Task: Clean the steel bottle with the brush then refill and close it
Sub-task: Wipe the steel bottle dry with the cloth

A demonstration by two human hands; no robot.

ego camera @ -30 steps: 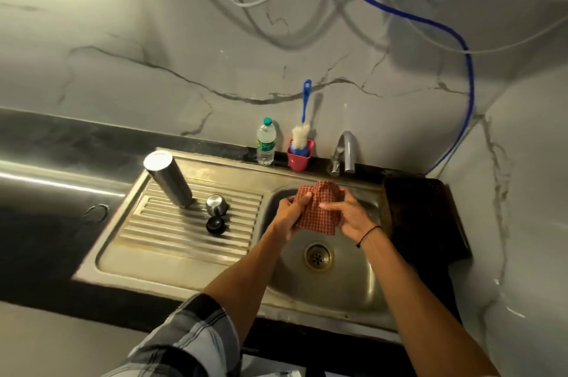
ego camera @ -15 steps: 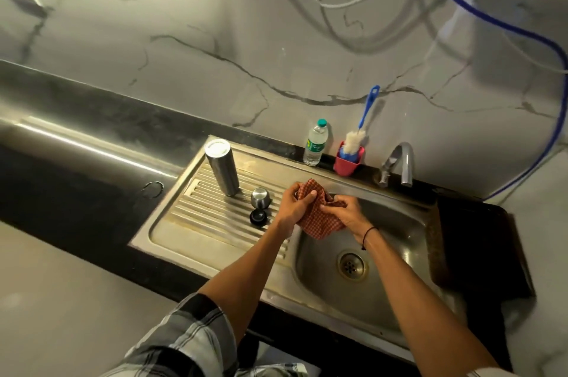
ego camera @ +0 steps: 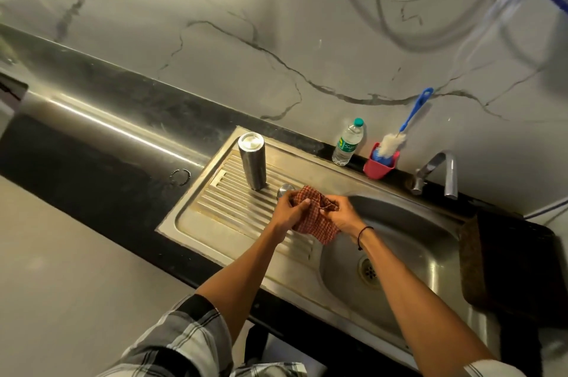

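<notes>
The steel bottle (ego camera: 252, 161) stands upside down on the ribbed drainboard (ego camera: 227, 201). Its steel cap (ego camera: 285, 189) lies just right of it, mostly hidden behind my left hand. My left hand (ego camera: 289, 211) and my right hand (ego camera: 341, 213) both grip a bunched red checked cloth (ego camera: 313, 216) over the edge between drainboard and basin. The blue-handled bottle brush (ego camera: 399, 133) stands bristles-down in a red holder (ego camera: 380, 165) at the back ledge.
A small plastic water bottle (ego camera: 348, 143) with a green cap stands left of the red holder. The tap (ego camera: 442, 172) reaches over the sink basin (ego camera: 408, 241). A dark board (ego camera: 516, 259) lies right of the basin. Black counter (ego camera: 92, 161) stretches left.
Both hands moved left with the cloth, from over the basin to the drainboard's edge, and now cover the cap. The camera turned left; the cloth is more bunched.
</notes>
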